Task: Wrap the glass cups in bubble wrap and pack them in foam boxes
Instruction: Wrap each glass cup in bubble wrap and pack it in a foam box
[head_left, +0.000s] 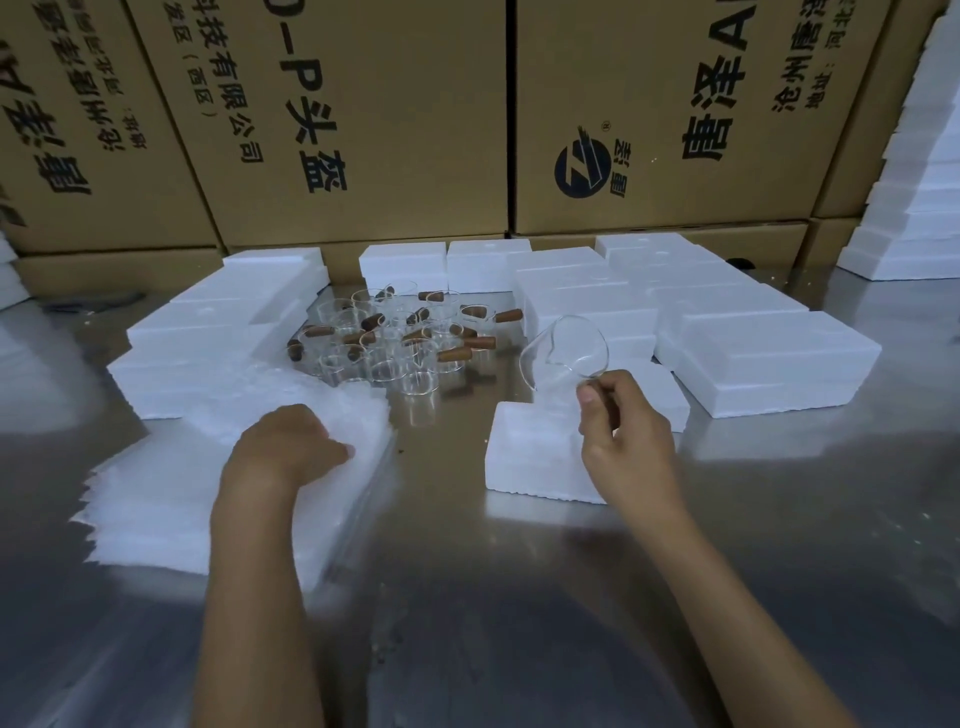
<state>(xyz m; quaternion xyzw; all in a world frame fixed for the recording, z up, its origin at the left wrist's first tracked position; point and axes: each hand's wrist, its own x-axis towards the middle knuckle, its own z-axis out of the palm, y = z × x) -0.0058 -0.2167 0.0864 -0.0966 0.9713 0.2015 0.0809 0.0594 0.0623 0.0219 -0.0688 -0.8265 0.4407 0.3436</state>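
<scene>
Far left: closed white foam boxes (208, 332) lined up in a row along the shiny metal table (519, 597), running back toward the tall brown cardboard cartons with black printing (363, 119).
Left front: thick stack of white bubble-wrap sheets (171, 493) lying flat on the table, edges ragged at the near left corner.
Left hand (288, 441): resting on top of the bubble-wrap stack near its far right corner, fingers curled under and pressed together, tips touching the top sheet; whether a sheet is pinched cannot be told.
Centre back: cluster of small clear glass cups with brown wooden handles (395, 338) standing and lying crowded together on the table between the foam box rows.
Centre right: open white foam box half (535, 452) lying on the table just in front of the right hand.
Right hand (623, 431): raised above the open foam box half, thumb and fingers pinching the handle of one clear glass cup (566, 353).
Held cup: tilted, mouth toward the left, in the air, clear of the table.
Right: more closed white foam boxes (769, 353) stacked in rows.
Far right edge: tall pile of white foam pieces (919, 197) against the cartons.
</scene>
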